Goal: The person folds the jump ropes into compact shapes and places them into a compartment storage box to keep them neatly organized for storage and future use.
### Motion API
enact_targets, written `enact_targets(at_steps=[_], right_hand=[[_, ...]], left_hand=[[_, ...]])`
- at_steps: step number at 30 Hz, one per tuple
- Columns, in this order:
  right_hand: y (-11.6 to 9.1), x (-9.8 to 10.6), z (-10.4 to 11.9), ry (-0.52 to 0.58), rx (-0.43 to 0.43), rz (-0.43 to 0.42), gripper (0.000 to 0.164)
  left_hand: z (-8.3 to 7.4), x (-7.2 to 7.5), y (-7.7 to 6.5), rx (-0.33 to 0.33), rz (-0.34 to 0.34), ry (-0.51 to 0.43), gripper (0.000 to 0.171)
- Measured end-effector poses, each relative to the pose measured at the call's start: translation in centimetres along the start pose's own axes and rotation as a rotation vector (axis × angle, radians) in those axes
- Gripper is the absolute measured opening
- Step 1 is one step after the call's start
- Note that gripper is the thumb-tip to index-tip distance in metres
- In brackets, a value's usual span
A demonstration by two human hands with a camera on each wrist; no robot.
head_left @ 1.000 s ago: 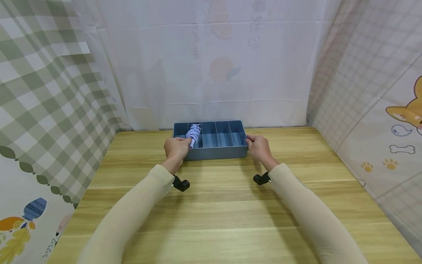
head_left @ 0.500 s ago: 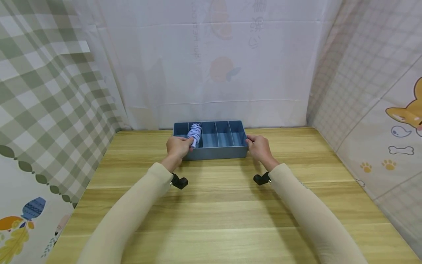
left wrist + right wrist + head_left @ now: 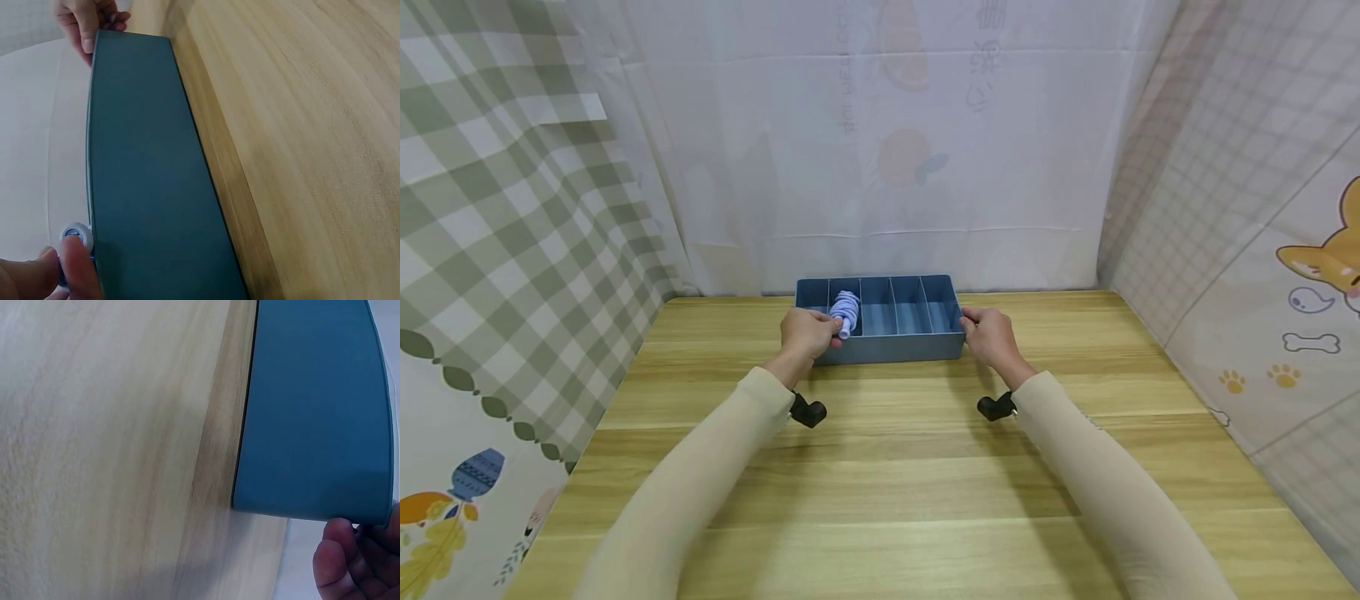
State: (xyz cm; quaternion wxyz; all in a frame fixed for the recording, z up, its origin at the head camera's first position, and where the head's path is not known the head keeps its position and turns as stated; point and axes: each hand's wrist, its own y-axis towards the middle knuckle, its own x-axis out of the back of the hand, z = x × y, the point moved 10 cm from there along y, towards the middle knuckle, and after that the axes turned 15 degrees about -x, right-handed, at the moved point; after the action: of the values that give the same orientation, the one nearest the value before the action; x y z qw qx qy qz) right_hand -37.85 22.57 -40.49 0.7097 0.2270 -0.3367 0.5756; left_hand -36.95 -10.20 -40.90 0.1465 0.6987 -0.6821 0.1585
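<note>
A blue-grey organizer box with several side-by-side compartments stands on the wooden table. Over its second compartment from the left lies a wound bundle of lilac cord, its near end at the front rim. My left hand pinches that near end between thumb and finger. In the left wrist view, the round end of the cord bundle pokes up by the box's rim. At the box's right end, my right hand holds the near corner; its fingertips touch the end wall in the right wrist view.
The wooden table stretches in front of the box. A white curtain hangs close behind it. Checked cloth bounds the left side, and a printed sheet the right. Both wrists wear black camera mounts.
The left hand has shifted slightly right with the cord bundle, which now sits lower over the second compartment. The right hand and the box have stayed in place.
</note>
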Motion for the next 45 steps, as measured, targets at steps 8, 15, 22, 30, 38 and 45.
enact_targets(at_steps=[8, 15, 22, 30, 38, 45], right_hand=[[0.0, -0.1, 0.2, 0.003, 0.010, 0.007, 0.036], [0.1, 0.0, 0.3, -0.014, 0.020, -0.006, 0.035], [0.2, 0.0, 0.2, -0.015, 0.018, -0.005, 0.035], [0.1, -0.2, 0.2, 0.000, 0.001, 0.013, 0.036], [0.1, 0.1, 0.4, -0.029, 0.015, -0.015, 0.035], [0.0, 0.2, 0.5, -0.033, 0.025, -0.006, 0.036]], left_hand=[[-0.6, 0.4, 0.2, -0.070, -0.053, 0.204, 0.024], [-1.5, 0.2, 0.8, -0.135, -0.033, 0.407, 0.022], [-2.2, -1.0, 0.9, -0.247, 0.077, 0.554, 0.021], [-2.2, -0.8, 1.0, -0.265, 0.069, 0.553, 0.016], [-2.3, 1.2, 1.0, -0.275, -0.030, 0.407, 0.024], [-2.1, 3.1, 0.5, -0.274, -0.110, 0.342, 0.026]])
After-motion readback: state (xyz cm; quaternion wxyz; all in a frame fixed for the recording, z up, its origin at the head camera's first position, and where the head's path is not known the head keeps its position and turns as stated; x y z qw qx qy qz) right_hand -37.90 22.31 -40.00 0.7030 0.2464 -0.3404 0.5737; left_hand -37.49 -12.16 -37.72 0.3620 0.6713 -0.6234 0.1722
